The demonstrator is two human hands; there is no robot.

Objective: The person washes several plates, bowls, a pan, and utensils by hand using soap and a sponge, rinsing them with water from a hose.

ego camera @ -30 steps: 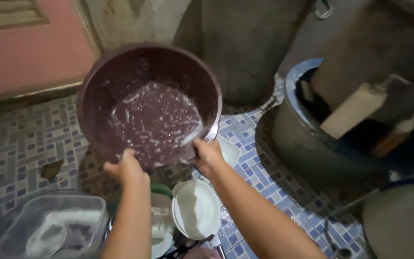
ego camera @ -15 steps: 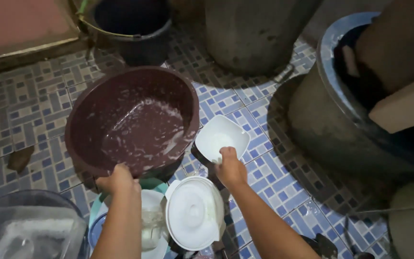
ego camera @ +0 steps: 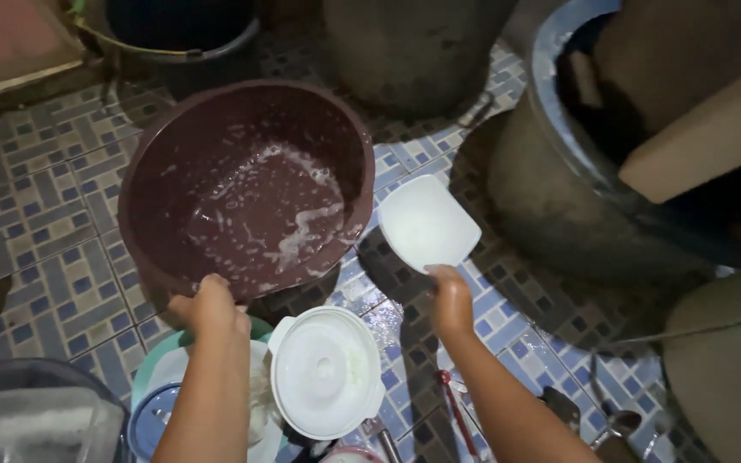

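Basin [ego camera: 246, 184], maroon plastic with soapy residue, sits on the tiled floor [ego camera: 36, 283], tipped slightly; left hand [ego camera: 212, 307] clenches its near rim. Right hand [ego camera: 449, 300], arm extended forward, pinches the near edge of a white square lid [ego camera: 426, 223] held just beside the basin's right edge. Best practice, judged: keep the rim grip firm so the basin stays steady, lid tilted clear of the floor.

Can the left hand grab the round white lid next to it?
Probably yes. The left hand grips the big maroon plastic basin at its rim, and the round white plastic lid lies uncovered just beside that arm, but the hand must let go first.
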